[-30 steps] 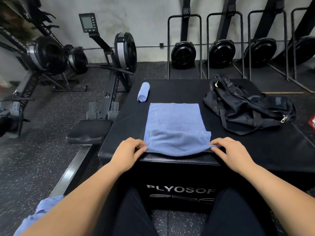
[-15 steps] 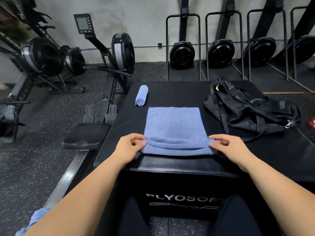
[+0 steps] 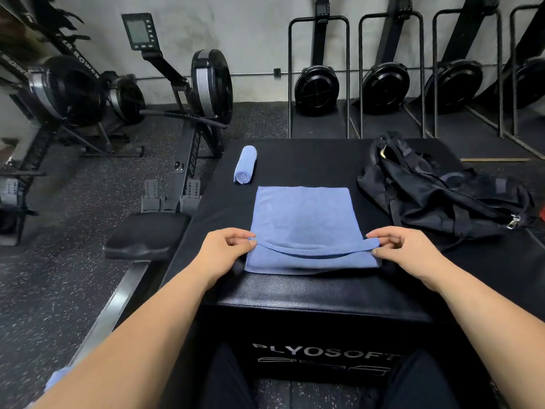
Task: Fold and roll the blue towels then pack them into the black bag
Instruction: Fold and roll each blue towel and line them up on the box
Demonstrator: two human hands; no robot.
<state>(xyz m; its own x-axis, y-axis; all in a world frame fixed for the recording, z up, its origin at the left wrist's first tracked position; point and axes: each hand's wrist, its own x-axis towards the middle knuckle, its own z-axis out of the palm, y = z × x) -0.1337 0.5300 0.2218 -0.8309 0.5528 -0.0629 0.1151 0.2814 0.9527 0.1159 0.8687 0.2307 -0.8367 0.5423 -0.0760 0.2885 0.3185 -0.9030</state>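
Towel, blue, flat: one blue towel (image 3: 303,219) is laid on the padded top of the plyo box (image 3: 309,293), directly ahead of both hands; its near edge is turned over onto the cloth, and the hem sags slightly in the middle.

Hands: the left hand (image 3: 224,249) is closed in a pinch on the left corner of the turned hem; the right hand (image 3: 404,249) is closed in a pinch on the right corner; neither is nearer, one being set at each end.

Axis: the lifted hem is stretched crosswise between the hands; the unrolled length is extended away from the body, though the wide lens leaves the true long side uncertain; the coming roll is judged to be driven straight forward, away from the person, with both ends kept level.

Towel, rolled: one rolled towel (image 3: 245,164) is set at the far left of the box, just beyond the flat towel's far left corner, apart from it.

Bag: the black bag (image 3: 442,196) is slumped at the right of the box, near the towel's right edge; it is nearer the right hand; whether its mouth is open cannot be told.

Surroundings: a rowing machine (image 3: 206,84) is stood on the floor at left; a scrap of blue cloth (image 3: 57,377) is seen at the lower left, beside the left forearm.
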